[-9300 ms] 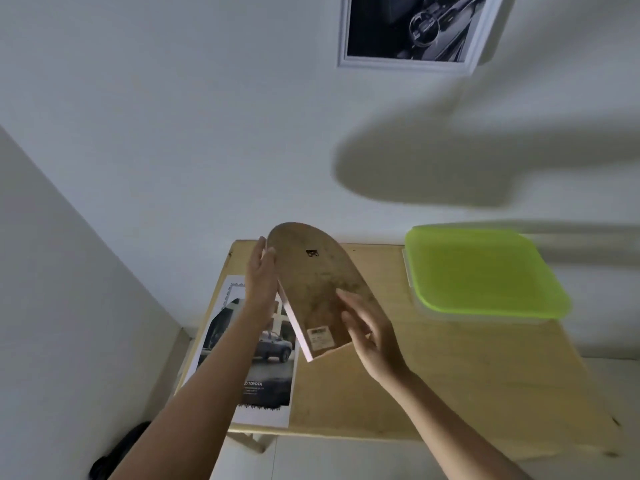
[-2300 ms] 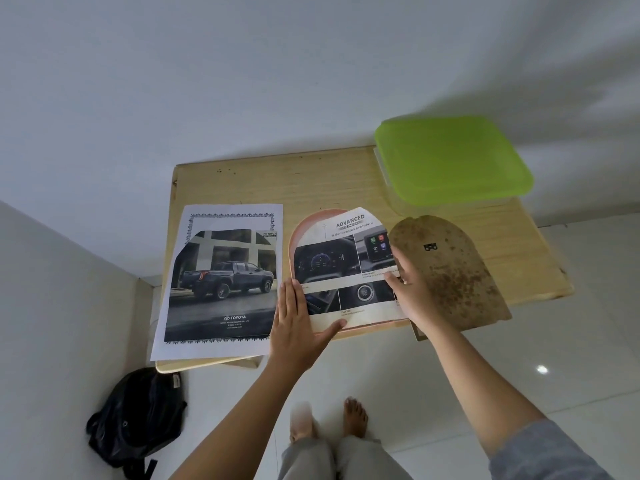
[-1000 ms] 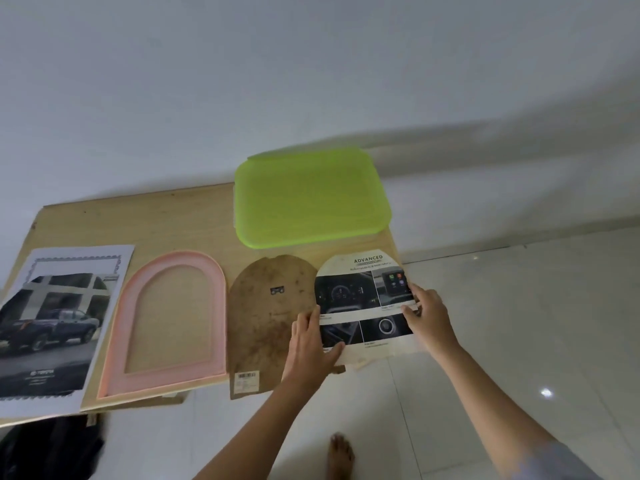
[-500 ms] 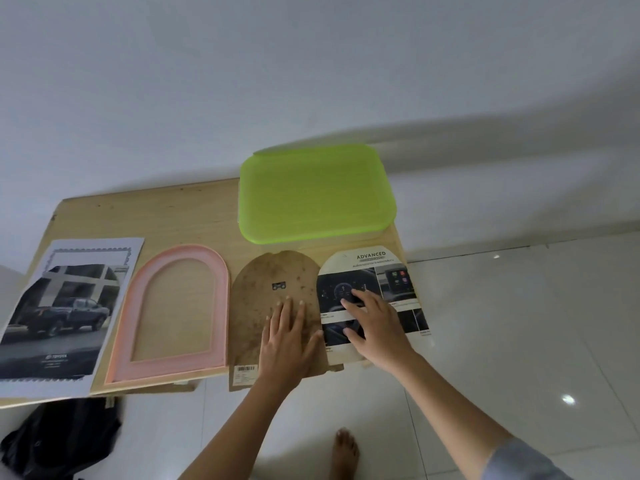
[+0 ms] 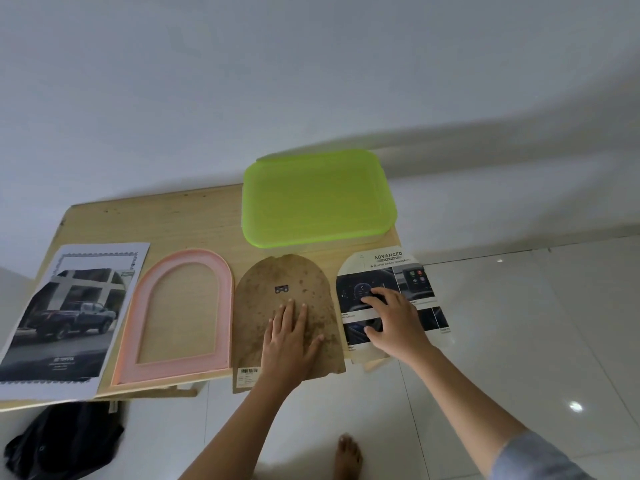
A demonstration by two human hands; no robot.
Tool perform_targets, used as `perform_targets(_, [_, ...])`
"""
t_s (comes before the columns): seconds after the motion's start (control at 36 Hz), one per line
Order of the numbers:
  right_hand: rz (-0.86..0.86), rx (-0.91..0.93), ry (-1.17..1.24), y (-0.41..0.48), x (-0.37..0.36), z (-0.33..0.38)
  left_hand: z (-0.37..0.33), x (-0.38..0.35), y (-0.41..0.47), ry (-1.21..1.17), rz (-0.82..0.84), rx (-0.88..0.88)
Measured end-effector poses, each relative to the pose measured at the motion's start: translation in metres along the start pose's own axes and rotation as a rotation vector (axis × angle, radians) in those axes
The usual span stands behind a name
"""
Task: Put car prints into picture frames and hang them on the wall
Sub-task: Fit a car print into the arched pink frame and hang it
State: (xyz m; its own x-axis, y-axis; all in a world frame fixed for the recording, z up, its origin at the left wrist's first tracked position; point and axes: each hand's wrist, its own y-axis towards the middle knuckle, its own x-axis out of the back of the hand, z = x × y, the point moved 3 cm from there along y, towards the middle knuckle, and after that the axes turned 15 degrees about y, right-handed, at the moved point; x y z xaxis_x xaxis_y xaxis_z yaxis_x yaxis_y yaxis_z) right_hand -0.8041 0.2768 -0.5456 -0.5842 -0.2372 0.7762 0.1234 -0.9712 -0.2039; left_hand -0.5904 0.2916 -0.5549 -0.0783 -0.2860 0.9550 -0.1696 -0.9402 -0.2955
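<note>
1. My left hand (image 5: 291, 337) lies flat, fingers spread, on the backing board (image 5: 263, 306). My right hand (image 5: 394, 323) presses loosely bent fingers on the arched print (image 5: 381, 268), right of the pink frame (image 5: 211, 268).
2. Print and board both overhang the table (image 5: 173, 220); lifting my palms carelessly could tip them off.
3. Pale wooden top, white wall, glossy tiled floor (image 5: 519, 323).

Lying in a row along the near edge of the table (image 5: 173, 220), left to right: truck print (image 5: 65, 320), arched frame (image 5: 224, 306), backing board (image 5: 256, 306), dashboard print (image 5: 353, 292). Sitting beyond the last two, at the far right corner: lidded box (image 5: 318, 199). Overhanging the near edge: truck print and backing board. Overhanging the right edge: dashboard print. Resting on the backing board: left hand (image 5: 289, 341). Resting on the dashboard print: right hand (image 5: 394, 320). Lying on the floor below the table's left end: bag (image 5: 59, 441).
</note>
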Motion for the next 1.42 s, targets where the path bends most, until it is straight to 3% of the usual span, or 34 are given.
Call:
perform_targets(0.28, [0.032, -0.064, -0.012, 0.004, 0.008, 0.016, 0.014, 0.017, 0.007, 0.0, 0.087, -0.136])
perform_targets(0.44, [-0.027, -0.079, 0.138, 0.019, -0.001, 0.069, 0.061, 0.042, 0.01, -0.114, -0.013, -0.12])
perform_targets(0.64, [0.013, 0.01, 0.202, 0.055, -0.05, 0.179, 0.183, 0.057, 0.0, -0.141, -0.156, 0.005])
perform_targets(0.86, [0.064, 0.106, 0.254, 0.12, -0.141, 0.319, 0.36, 0.033, -0.025, -0.207, -0.174, 0.181])
perform_targets(1.03, [0.16, 0.099, 0.33, 0.152, -0.204, 0.393, 0.441, 0.001, -0.057, -0.259, -0.21, 0.242])
perform_targets(1.28, [0.214, 0.013, 0.237, 0.18, -0.262, 0.428, 0.473, -0.034, -0.074, -0.15, -0.097, 0.192])
perform_targets(1.42, [0.116, 0.049, 0.207, 0.186, -0.275, 0.432, 0.474, -0.051, -0.076, -0.185, -0.057, 0.181])
